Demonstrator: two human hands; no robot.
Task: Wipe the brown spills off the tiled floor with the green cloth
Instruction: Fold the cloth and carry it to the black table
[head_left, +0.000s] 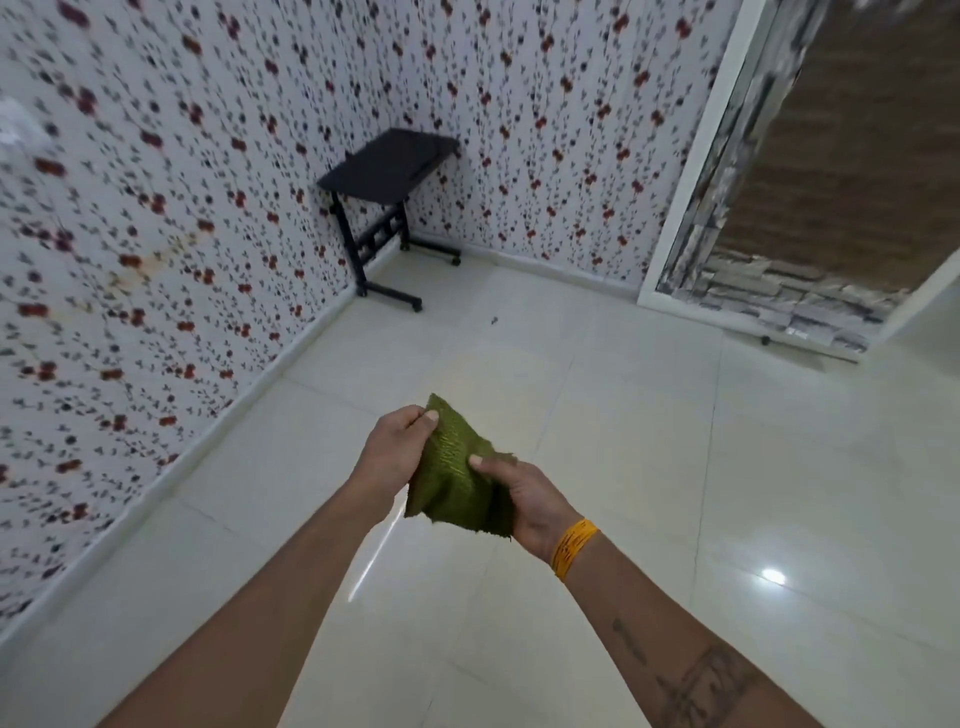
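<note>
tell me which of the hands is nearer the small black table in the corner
Left. The left hand grips the green cloth on the black table's side; the right hand sits lower and farther right.

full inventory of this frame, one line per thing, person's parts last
green cloth: 1, olive green, held in the air between both hands
small table: 1, black, on wheels, in the far corner
floor: 1, pale glossy tiles, no brown spill clearly visible
wallpaper: 2 walls, white with red flowers
framed panel: 1, white frame, leaning at right
dark speck: 1, on floor near table
wrist threads: orange, right wrist
left hand: grips the cloth
right hand: grips the cloth
</note>
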